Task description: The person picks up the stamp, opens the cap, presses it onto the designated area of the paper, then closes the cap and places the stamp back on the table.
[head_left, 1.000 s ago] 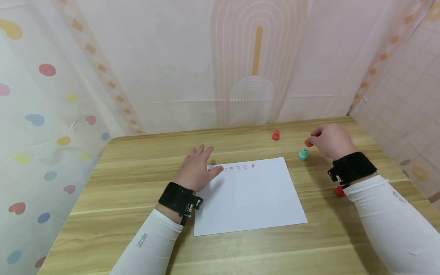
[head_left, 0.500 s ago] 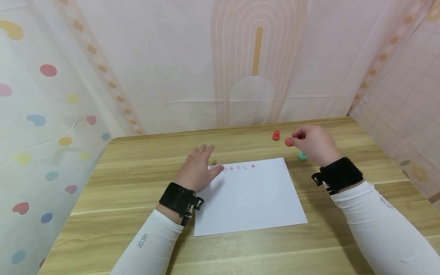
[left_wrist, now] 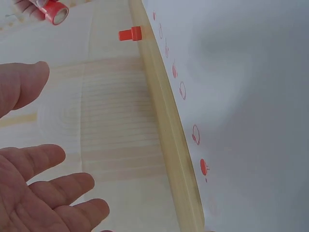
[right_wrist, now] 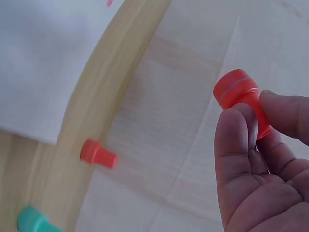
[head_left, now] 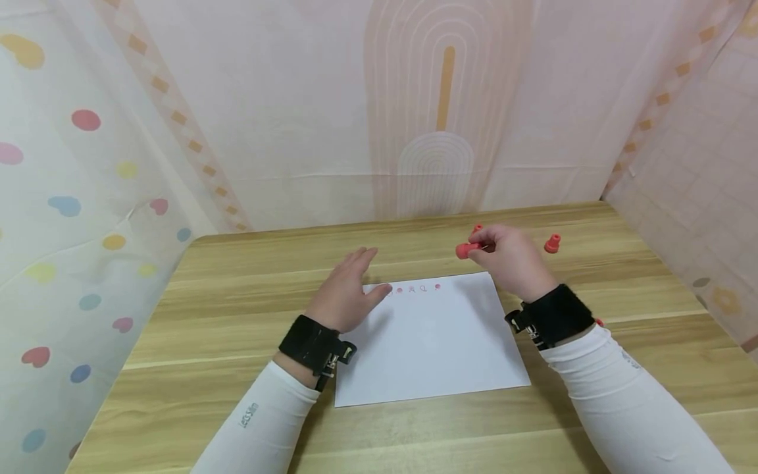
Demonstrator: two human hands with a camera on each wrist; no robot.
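Observation:
My right hand point(head_left: 506, 255) hovers just beyond the top right corner of a white paper sheet point(head_left: 432, 342). It pinches a small red stamp point(head_left: 464, 249) between thumb and fingers, lying sideways; the right wrist view shows this held stamp point(right_wrist: 239, 94) close up. My left hand point(head_left: 346, 289) lies flat with straight fingers on the sheet's top left corner. A row of small red stamped marks point(head_left: 423, 288) runs along the sheet's top edge. Those marks point(left_wrist: 195, 135) also show in the left wrist view.
Another red stamp point(head_left: 552, 243) stands on the wooden table point(head_left: 237, 316) right of my right hand, and one more red stamp point(head_left: 476, 228) peeks out behind it. A teal stamp point(right_wrist: 34, 220) lies near the paper's edge. Patterned cloth walls close three sides.
My right hand has carried the red stamp leftward, from above the teal stamp to the paper's top right corner. The left hand has stayed on the paper.

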